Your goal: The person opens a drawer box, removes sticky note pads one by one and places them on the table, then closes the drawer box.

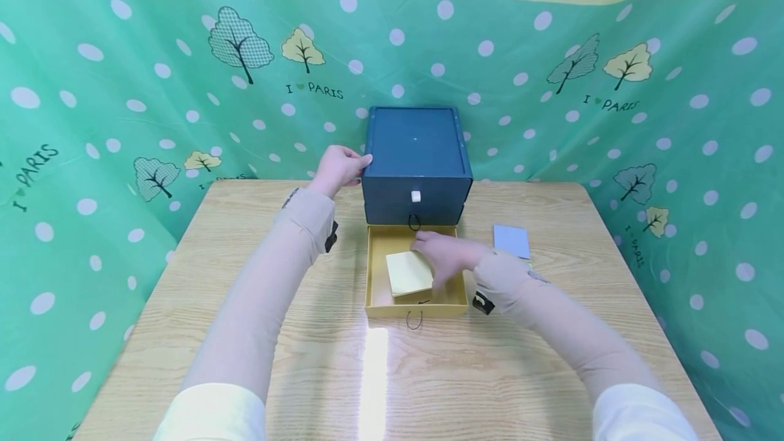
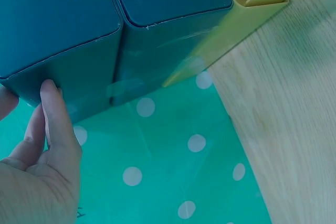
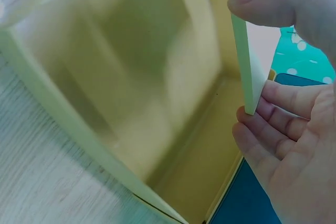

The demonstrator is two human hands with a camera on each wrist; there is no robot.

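A dark blue drawer box (image 1: 414,145) stands at the back of the table, its lower yellow drawer (image 1: 378,242) pulled far out. My left hand (image 1: 339,169) rests against the box's left side near the top front edge, fingertips touching it; in the left wrist view the fingers (image 2: 55,108) lie fairly straight along the wall. With my right hand (image 1: 446,254) I hold a pale yellow sticky note pad (image 1: 408,273) over the drawer. The right wrist view shows the pad (image 3: 251,51) tilted on edge, pinched between thumb and fingers above the drawer floor.
A light blue note pad (image 1: 511,241) lies on the wooden table (image 1: 294,373) right of the drawer, with a greenish edge showing by its lower corner. The upper drawer, with a white tab (image 1: 416,196), is closed. A green dotted curtain (image 1: 245,121) surrounds the table.
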